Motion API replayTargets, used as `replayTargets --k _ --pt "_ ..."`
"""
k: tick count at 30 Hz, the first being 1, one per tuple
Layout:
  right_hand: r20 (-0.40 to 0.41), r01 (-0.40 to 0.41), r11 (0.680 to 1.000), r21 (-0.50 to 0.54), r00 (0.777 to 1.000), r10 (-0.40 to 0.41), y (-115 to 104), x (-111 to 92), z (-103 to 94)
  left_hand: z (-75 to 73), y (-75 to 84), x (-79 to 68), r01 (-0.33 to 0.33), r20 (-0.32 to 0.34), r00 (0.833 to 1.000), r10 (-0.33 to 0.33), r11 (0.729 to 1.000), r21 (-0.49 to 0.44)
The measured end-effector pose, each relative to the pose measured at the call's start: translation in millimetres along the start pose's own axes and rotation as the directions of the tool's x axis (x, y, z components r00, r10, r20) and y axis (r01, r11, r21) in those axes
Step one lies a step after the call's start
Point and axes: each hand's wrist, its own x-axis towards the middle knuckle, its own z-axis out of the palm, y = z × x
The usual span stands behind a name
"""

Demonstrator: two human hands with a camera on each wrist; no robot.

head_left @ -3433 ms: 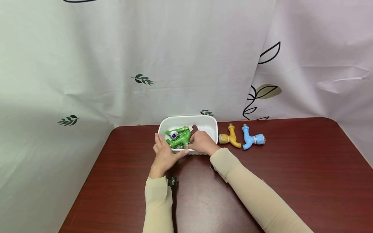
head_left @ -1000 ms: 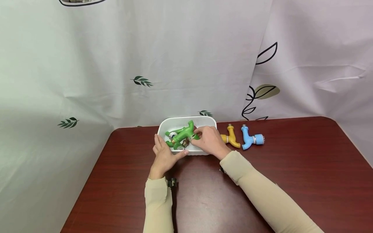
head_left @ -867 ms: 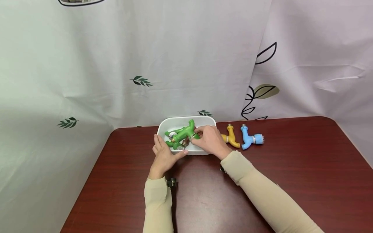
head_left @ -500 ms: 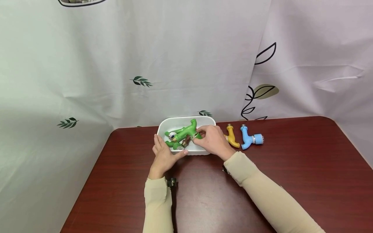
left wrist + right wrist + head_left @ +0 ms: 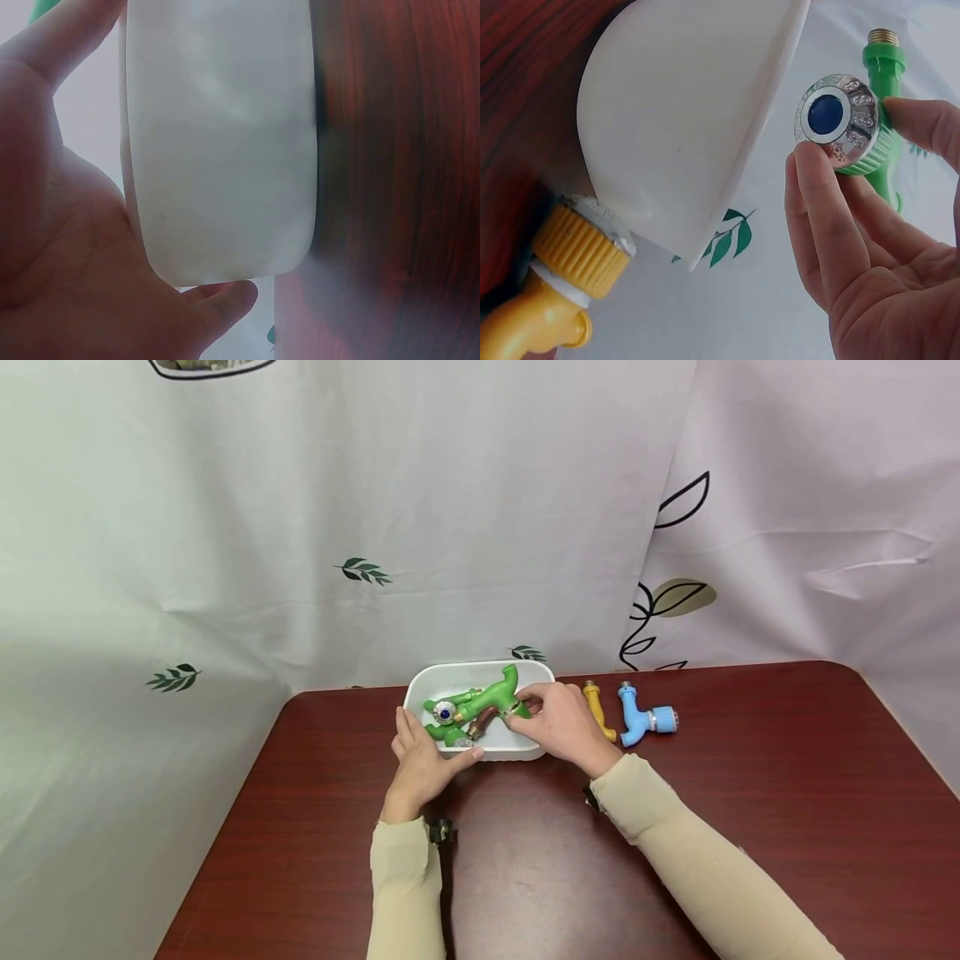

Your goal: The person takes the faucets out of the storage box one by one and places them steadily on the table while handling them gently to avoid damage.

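My right hand (image 5: pixel 566 722) pinches the ribbed knob of a green tap (image 5: pixel 491 697) between thumb and fingers. In the right wrist view the knob (image 5: pixel 836 124) shows a chrome face with a blue centre, and the brass thread points up. The tap is held over a white plastic tub (image 5: pixel 517 754), overlapping its contents in the head view. My left hand (image 5: pixel 423 768) grips the tub's front left corner, thumb along the front rim and fingers round the side. Inside lie a green tap with a blue-centred knob (image 5: pixel 445 712), more green tap parts (image 5: pixel 442 732) and a brown tap (image 5: pixel 482 723).
A yellow tap (image 5: pixel 596 714) lies just right of the tub, partly hidden by my right hand. Beyond it is a light blue tap (image 5: pixel 637 720). The tub stands at the back edge of the reddish-brown table (image 5: pixel 510 877), close to a white curtain (image 5: pixel 450 527).
My right hand, earlier low in the tub, has raised the green tap and drawn it rightward, uncovering more of the brown tap and hiding the yellow one's knob. The left hand stays put.
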Motion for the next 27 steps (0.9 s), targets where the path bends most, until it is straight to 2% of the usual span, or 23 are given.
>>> replayTargets --k 11,19,27 --pt "-0.021 0.004 1.000 -0.027 1.000 -0.004 5.0 -2.1 -11.6 0.5 0.2 -0.2 -0.006 -0.001 1.000 0.006 1.000 0.002" --pt "-0.028 -0.014 1.000 0.007 1.000 0.014 7.3 -7.1 -17.6 -0.3 -0.1 -0.9 -0.002 0.001 1.000 0.002 1.000 -0.004" --pt "-0.037 -0.026 1.000 -0.005 0.999 0.026 12.9 -11.2 -25.5 -0.4 0.4 -0.6 -0.004 -0.004 1.000 0.004 1.000 -0.001"
